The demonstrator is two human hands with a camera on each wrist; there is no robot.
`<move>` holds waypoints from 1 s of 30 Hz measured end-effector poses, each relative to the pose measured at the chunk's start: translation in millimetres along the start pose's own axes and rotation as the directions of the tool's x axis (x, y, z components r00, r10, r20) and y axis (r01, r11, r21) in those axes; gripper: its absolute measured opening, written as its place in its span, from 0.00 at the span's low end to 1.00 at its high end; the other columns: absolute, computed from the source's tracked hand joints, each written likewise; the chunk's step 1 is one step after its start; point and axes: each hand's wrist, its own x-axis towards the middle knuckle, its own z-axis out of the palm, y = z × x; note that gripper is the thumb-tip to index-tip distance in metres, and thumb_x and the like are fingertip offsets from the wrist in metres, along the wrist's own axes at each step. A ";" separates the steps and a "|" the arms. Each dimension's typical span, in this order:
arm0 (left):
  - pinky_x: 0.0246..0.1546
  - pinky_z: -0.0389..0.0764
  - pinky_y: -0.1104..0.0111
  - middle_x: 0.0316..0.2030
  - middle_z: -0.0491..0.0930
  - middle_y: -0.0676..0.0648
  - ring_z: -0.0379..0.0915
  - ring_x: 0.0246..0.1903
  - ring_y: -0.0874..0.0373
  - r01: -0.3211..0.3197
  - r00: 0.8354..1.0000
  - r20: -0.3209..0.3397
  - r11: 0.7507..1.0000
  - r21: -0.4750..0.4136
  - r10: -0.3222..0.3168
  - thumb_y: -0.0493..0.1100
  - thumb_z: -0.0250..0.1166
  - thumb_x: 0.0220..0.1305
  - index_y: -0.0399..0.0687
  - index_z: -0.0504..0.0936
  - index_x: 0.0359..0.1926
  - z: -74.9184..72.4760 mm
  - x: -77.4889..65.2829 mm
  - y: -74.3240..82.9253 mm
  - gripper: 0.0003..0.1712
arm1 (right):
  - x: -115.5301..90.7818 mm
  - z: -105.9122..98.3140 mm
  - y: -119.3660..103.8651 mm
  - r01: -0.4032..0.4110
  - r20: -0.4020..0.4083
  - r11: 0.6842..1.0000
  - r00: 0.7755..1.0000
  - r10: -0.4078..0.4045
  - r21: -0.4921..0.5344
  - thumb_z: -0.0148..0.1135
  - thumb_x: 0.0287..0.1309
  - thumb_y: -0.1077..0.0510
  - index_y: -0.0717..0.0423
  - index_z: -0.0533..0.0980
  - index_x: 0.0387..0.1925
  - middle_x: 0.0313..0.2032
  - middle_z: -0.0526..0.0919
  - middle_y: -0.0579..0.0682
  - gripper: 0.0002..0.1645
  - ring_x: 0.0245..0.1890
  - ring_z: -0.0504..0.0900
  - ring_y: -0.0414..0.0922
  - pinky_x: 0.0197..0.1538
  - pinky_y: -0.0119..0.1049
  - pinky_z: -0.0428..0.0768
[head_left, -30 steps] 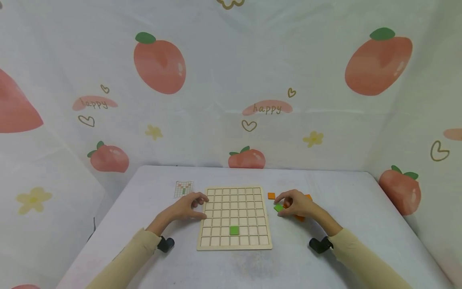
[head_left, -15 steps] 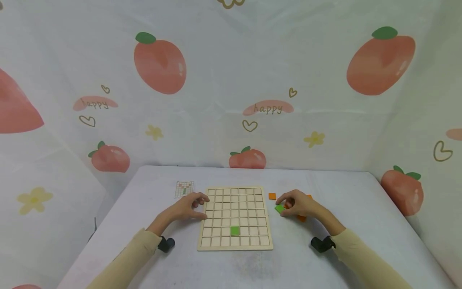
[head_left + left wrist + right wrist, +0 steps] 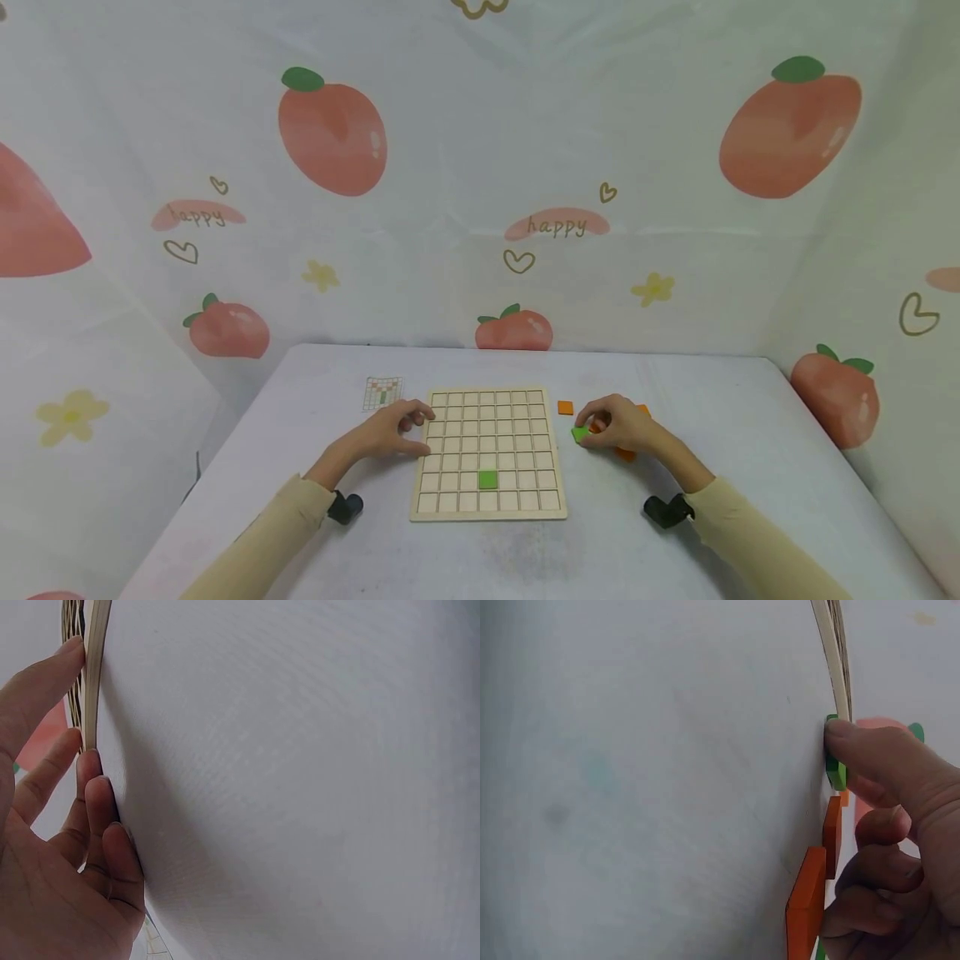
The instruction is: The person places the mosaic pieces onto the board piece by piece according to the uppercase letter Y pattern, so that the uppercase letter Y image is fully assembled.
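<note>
A wooden grid board (image 3: 461, 388) lies on the table, with one green tile (image 3: 487, 479) in a cell near its front. At the board's left edge is my left hand (image 3: 392, 429), thumb and index spread apart; in the left wrist view its thumb (image 3: 56, 667) touches the rim and the other fingers bend loosely beside it. Right of the board, my right hand (image 3: 617, 422) pinches another green square tile (image 3: 579, 434) between thumb and index. The right wrist view shows the thumb on that green tile (image 3: 835, 769), low over the table.
A single orange tile (image 3: 566, 407) lies near the board's upper right. More orange tiles (image 3: 626, 454) are partly covered by my right hand. Behind the left hand is a card (image 3: 383, 393) with a coloured grid pattern. A printed cloth (image 3: 420, 250) hangs behind the table.
My right index finger has drawn in toward the thumb, onto the green tile, which has turned slightly. The left hand and the board keep their places.
</note>
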 end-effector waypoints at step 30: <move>0.45 0.72 0.58 0.42 0.74 0.50 0.68 0.40 0.54 -0.007 1.000 -0.002 1.000 -0.005 0.007 0.46 0.80 0.53 0.44 0.80 0.55 -0.3 -1.0 0.8 0.30 | 6.6 10.3 -4.1 0.209 -0.115 0.962 0.975 -0.191 0.177 0.77 0.53 0.66 0.62 0.84 0.41 0.35 0.83 0.54 0.13 0.23 0.73 0.42 0.27 0.31 0.72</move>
